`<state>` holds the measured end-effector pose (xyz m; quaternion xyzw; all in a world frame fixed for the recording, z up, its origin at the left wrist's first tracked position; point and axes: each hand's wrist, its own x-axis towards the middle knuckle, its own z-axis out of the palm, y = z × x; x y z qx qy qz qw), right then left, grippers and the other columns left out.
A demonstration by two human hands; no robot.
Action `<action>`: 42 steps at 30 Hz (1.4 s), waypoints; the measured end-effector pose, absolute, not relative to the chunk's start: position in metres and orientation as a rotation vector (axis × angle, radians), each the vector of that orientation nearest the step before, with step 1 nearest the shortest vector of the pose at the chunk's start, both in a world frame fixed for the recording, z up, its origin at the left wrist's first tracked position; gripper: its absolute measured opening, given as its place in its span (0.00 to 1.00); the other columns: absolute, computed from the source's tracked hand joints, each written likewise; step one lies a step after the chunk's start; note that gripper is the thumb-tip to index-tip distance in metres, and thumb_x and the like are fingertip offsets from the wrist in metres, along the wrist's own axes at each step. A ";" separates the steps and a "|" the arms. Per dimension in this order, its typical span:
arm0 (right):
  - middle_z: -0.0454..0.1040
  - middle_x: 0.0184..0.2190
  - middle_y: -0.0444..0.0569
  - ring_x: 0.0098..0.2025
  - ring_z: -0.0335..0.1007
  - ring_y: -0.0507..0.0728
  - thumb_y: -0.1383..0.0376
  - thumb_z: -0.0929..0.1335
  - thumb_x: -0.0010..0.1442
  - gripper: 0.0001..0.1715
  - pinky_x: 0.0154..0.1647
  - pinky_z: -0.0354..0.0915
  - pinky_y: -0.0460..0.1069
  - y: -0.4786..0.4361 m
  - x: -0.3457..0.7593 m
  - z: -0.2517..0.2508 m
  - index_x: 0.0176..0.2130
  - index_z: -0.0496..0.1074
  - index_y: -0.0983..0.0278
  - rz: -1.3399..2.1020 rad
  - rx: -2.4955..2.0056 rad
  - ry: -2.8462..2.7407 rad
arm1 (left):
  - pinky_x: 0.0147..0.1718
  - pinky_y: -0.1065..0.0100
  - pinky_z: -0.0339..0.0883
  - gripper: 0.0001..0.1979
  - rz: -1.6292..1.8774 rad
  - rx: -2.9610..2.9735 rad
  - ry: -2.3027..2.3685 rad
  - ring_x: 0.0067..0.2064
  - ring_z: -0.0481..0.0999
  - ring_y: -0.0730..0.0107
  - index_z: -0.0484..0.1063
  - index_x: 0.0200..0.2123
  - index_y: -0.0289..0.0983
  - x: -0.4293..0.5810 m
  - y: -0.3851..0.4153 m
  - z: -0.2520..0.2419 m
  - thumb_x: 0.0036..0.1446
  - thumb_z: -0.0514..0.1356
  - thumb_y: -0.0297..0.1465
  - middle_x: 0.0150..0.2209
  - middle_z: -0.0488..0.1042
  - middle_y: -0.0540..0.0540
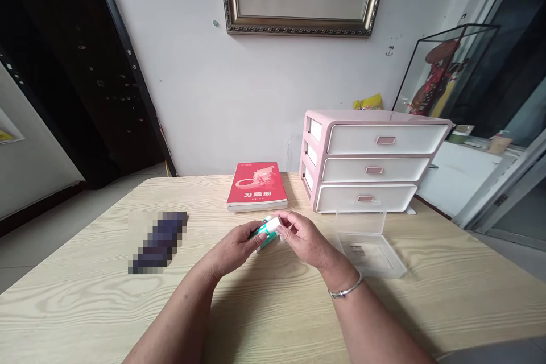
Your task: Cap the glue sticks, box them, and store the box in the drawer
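Note:
My left hand (234, 247) is closed around a small white-and-green tube (271, 226), gripping it between thumb and fingers. The thumb and fingertips of my right hand (305, 238) pinch the white end of the same tube. Another green-and-white piece (268, 241) shows just beneath it, partly covered by my fingers. Whether the two are joined I cannot tell. Both hands are above the middle of the table, in front of a red book (257, 185). To the right of my right hand stands a clear plastic box (373, 261) with its lid raised.
A pink-and-white drawer unit (373, 168) stands at the table's back right, a yellow packet (369, 102) on top. On the left of the wooden table (94, 301) lies a dark, pixelated object (157, 244). The wall (191, 96) rises behind the table.

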<state>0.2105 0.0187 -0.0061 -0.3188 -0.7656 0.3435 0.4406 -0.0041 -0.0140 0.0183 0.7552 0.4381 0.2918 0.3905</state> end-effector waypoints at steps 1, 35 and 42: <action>0.75 0.43 0.50 0.42 0.70 0.55 0.57 0.65 0.66 0.20 0.45 0.67 0.51 0.018 0.210 -0.005 0.55 0.71 0.60 0.845 -0.784 -1.919 | 0.36 0.70 0.61 0.20 0.733 1.921 1.102 0.36 0.67 0.69 0.71 0.43 0.37 -0.005 -0.014 0.018 0.66 0.51 0.47 0.35 0.71 0.49; 0.67 0.21 0.40 0.20 0.63 0.49 0.50 0.67 0.60 0.23 0.19 0.64 0.45 0.018 0.198 -0.007 0.44 0.73 0.66 1.161 -0.999 -1.700 | 0.36 0.68 0.62 0.16 0.804 2.111 1.274 0.37 0.71 0.64 0.72 0.42 0.38 0.003 -0.017 0.009 0.65 0.51 0.42 0.37 0.75 0.45; 0.65 0.16 0.39 0.17 0.64 0.50 0.45 0.69 0.57 0.25 0.15 0.62 0.43 0.015 0.190 -0.006 0.34 0.71 0.65 1.209 -1.140 -1.553 | 0.38 0.66 0.62 0.13 0.811 2.200 1.423 0.42 0.74 0.59 0.69 0.48 0.40 0.007 -0.019 0.003 0.64 0.53 0.38 0.44 0.76 0.43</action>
